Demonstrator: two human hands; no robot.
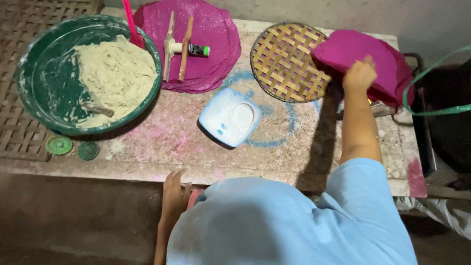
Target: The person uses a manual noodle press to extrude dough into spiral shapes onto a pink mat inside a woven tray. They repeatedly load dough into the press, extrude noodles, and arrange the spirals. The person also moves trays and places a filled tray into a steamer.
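Observation:
My right hand [359,73] is stretched out over the table and grips the edge of a round magenta sheet [370,56] at the far right. That sheet partly overlaps a round woven bamboo tray [284,61]. My left hand [175,189] rests low against the near edge of the stone table [162,162], fingers loosely spread with nothing in them. A light blue garment covers my body at the bottom of the view.
A green basin [44,83] of pale dough with a pink stick stands at the left. A stack of magenta sheets [216,39] carries wooden sticks and a small tube. A blue square dish [229,117] of white powder sits mid-table. Two green lids [72,147] lie near the left.

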